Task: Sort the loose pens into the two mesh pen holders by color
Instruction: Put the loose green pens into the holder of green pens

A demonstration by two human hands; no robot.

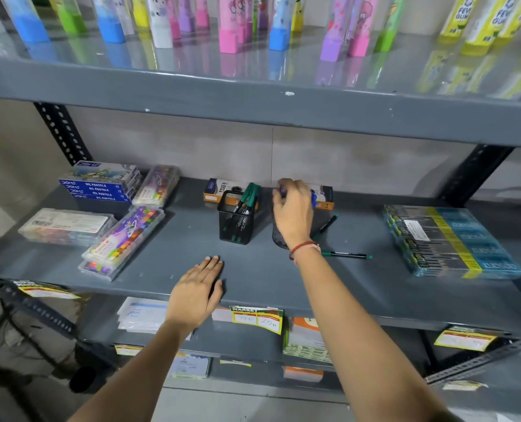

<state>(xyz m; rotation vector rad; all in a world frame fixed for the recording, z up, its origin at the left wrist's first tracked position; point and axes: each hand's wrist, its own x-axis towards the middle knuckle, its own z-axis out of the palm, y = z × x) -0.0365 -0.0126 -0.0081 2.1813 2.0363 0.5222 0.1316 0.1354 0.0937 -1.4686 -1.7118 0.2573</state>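
loose pens: two left out on the shelf (268, 278), both off to the right of the holders. The nearer green pen (346, 255) lies flat just past the right wrist, long axis running left to right across the shelf. The farther pen (328, 223) sits behind it, angled, its lower end near the right holder.

left hand (197, 292): lying flat, palm down on the front of the shelf, fingers together and stretched out, holding nothing. It's in front of the left holder and well apart from both loose pens.

left mesh holder (236, 220): square, black, upright, already has a bunch of green-capped pens (248, 194) leaning out the top right.

right mesh holder (279, 236): dark and rounded as far as I can see, mostly hidden behind the right hand.

right hand (292, 208): over the mouth of the right holder, fingers curled down. There's some blue poking out by the fingers, which looks like blue pens (313, 198), but I honestly can't tell if the grip is pinching one or just resting on them.

what the next grab hinges on: my guess is the right hand takes it, since both strays lie to its right and just below. The green one looks to belong in the left holder, so it has to cross over.

pen looks: slim dark barrels, green ends, smooth plastic, probably easy to roll.
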